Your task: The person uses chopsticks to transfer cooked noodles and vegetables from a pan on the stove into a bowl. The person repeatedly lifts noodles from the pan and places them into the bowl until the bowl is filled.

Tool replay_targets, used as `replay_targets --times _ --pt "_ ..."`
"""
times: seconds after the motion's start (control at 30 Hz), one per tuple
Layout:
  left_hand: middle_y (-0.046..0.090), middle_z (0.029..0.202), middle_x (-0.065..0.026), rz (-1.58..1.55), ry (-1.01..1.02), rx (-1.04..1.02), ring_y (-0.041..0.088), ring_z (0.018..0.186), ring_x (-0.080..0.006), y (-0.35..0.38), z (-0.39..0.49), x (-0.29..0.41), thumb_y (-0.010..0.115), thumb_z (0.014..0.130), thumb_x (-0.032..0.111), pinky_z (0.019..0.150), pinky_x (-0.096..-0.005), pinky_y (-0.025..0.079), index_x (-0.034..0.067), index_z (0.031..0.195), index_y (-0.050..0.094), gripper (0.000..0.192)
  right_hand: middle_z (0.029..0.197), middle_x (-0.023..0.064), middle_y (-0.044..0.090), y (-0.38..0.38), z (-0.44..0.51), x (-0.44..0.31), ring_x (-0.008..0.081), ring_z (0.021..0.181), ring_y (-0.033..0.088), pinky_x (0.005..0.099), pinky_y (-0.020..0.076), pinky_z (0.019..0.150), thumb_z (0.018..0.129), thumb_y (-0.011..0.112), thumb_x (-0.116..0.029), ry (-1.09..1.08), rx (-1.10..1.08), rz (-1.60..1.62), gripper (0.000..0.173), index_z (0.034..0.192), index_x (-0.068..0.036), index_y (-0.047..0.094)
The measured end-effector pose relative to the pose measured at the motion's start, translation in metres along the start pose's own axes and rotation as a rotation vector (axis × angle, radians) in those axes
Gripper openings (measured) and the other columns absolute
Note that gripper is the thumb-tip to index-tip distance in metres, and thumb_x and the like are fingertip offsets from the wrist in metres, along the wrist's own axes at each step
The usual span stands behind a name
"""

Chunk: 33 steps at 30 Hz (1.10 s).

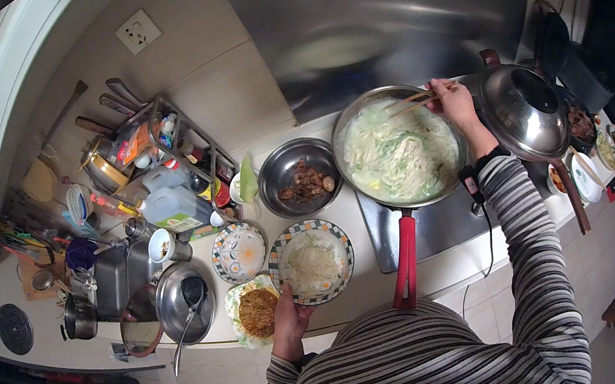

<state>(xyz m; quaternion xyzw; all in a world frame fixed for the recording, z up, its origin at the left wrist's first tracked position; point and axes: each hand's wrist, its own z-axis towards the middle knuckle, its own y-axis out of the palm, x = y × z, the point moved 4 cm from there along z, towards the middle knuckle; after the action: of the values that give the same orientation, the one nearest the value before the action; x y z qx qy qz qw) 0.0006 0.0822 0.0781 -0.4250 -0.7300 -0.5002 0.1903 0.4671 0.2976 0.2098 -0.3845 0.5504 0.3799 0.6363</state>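
Note:
My right hand (448,101) grips a pair of wooden chopsticks (413,102), whose tips reach into a wide steel pan (340,155) near its far rim. Pale noodles (404,153) with green shreds lie in whitish broth inside it. The pan's red handle (406,262) points towards me. My left hand (292,317) holds the near rim of a bowl with a checkered border (350,259). Some pale noodles (315,262) are in that bowl. Behind it stands a steel bowl (269,183) with brown cooked meat (307,185).
A lidded wok (522,114) stands right of the pan, its wooden handle (569,194) jutting forward. Left are a floral bowl (238,253), a plate of brown food (257,312), a steel basin (169,303) with a ladle (190,306), and a bottle rack (194,144). A cable (492,245) hangs by my right sleeve.

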Motion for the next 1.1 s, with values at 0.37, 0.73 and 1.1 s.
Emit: replay_targets --times 0.37,0.73,1.1 --pt "0.037 0.132 -0.0128 -0.018 0.019 -0.038 0.042 0.117 -0.0284 0.003 -0.004 -0.001 0.039 0.091 0.04 0.094 -0.0446 0.039 0.005 0.131 0.027 0.055 0.07 0.0047 0.057 0.048 0.004 0.061 0.0129 0.052 0.056 0.0275 0.05 0.047 0.089 0.05 -0.023 0.291 0.048 0.279 0.023 0.084 -0.002 0.059" --pt "0.037 0.131 -0.0129 -0.004 0.027 0.025 0.043 0.116 -0.0286 0.004 -0.009 0.002 0.038 0.092 0.038 0.092 -0.0446 0.041 0.006 0.132 0.026 0.053 0.07 0.0066 0.059 0.043 -0.036 0.007 0.0116 0.051 0.058 0.0238 0.0528 0.049 0.09 0.044 -0.021 0.27 -0.269 0.116 0.024 0.091 -0.001 0.058" --pt "0.039 0.129 -0.0114 -0.002 0.029 -0.026 0.044 0.115 -0.0271 -0.001 -0.003 -0.002 0.041 0.09 0.04 0.091 -0.045 0.042 0.008 0.132 0.027 0.054 0.075 0.0047 0.062 0.034 -0.113 -0.008 0.0073 0.053 0.056 0.0189 0.0484 0.053 0.089 0.049 -0.018 0.101 -0.386 0.002 0.023 0.092 0.002 0.061"
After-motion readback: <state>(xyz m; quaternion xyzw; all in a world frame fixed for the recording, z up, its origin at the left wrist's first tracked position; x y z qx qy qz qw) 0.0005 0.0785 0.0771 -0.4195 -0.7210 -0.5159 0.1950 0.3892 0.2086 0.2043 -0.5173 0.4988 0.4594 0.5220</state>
